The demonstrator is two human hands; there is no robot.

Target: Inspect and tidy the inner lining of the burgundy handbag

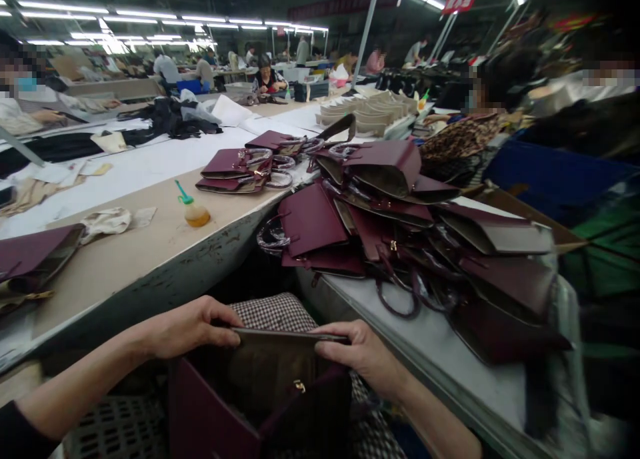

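Observation:
A burgundy handbag (213,405) rests on my lap with its mouth spread and its dark brown lining showing. My left hand (197,329) pinches the far rim near its left corner, thumb on one side and fingers on the other. Toward the right end of that same rim, my right hand (357,349) grips the edge in a similar pinch. A small gold clasp (299,385) shows inside the opening. The bag's lower part runs out of the picture. Checked black-and-white cloth (275,310) lies beneath and behind the bag.
Burgundy handbags (315,219) are heaped on the right-hand table (350,299). More bags (235,169) lie on the left table (125,259), beside a glue bottle (195,212) with a green spout and a crumpled cloth (107,222). A perforated crate (117,425) stands low left. Co-workers sit farther off.

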